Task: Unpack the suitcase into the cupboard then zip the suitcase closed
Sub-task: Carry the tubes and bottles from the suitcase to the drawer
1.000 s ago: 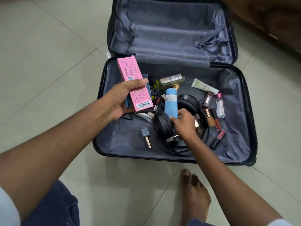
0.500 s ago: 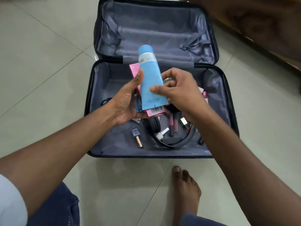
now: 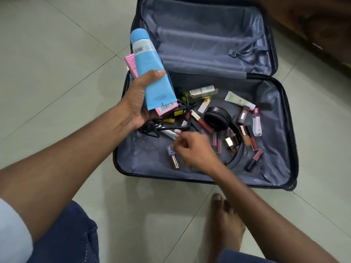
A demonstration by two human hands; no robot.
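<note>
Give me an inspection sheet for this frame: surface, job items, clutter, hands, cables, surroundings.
Surface: pale tiled floor; suitcase lies open on it, lid flat.
Job's things: blue tube and pink box held together above the case's left edge; black headphones, white tube, lipsticks and small bottles lie in the lower half.
Clutter: nothing seen outside the case.
Hands: left hand grips the tube and box; right hand is blurred, fingers curled beside a lipstick; grip unclear.
Cables: black cable tangled under the left hand.
Surroundings: brown wooden furniture top right; bare foot near the case.
</note>
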